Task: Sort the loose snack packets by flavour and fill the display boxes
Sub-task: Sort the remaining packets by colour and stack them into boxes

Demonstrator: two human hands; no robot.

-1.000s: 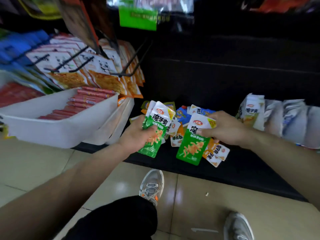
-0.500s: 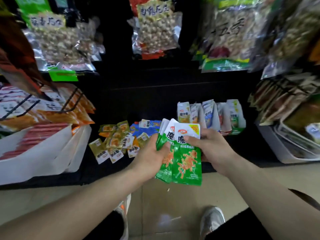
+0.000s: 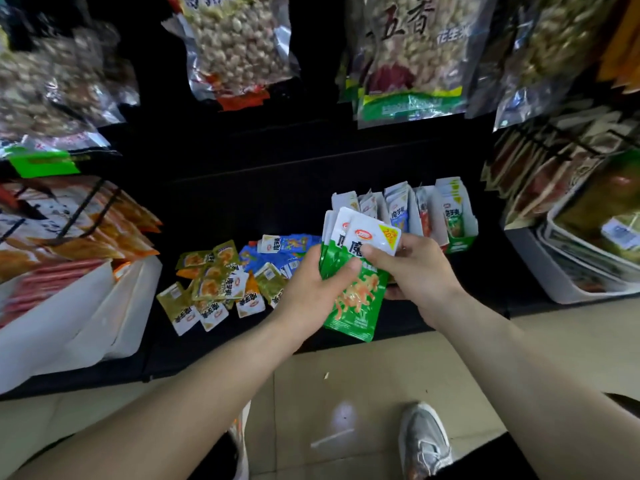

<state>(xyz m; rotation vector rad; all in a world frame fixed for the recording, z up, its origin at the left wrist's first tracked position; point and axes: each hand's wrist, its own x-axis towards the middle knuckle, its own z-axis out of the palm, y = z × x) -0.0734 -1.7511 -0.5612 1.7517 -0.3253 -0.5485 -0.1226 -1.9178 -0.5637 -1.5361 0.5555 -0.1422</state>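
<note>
At the bottom, closest to the person, a pale tiled floor (image 3: 346,375) is seen, with a grey lace-up shoe (image 3: 424,441) on it. Just above that, a fanned stack of shiny green-and-white snack packets (image 3: 356,306) is held up between both hands, in front of the edge of the long black shelf (image 3: 166,348). The stack is gripped from its left side by the left hand (image 3: 311,289), with the thumb curled over the green front. The white top of the front packet is pinched by the right hand (image 3: 419,271), thumb on the front and fingers tucked behind. How many packets are in the stack cannot be told for sure; at least three white tops are seen.

On the shelf, to the left of the hands, a loose pile of small yellow-green packets (image 3: 211,282) is spread out. Just behind it, a smaller pile of blue packets (image 3: 280,249) is laid. Behind the right hand, a row of open cardboard display boxes (image 3: 464,240) is lined up, with packets stood upright inside them. At the far left, a big white plastic tub (image 3: 62,334) is filled with thin red sticks (image 3: 52,282). Highest and farthest back, big clear bags of pale nuts (image 3: 239,39) are hung against the dark wall.
</note>
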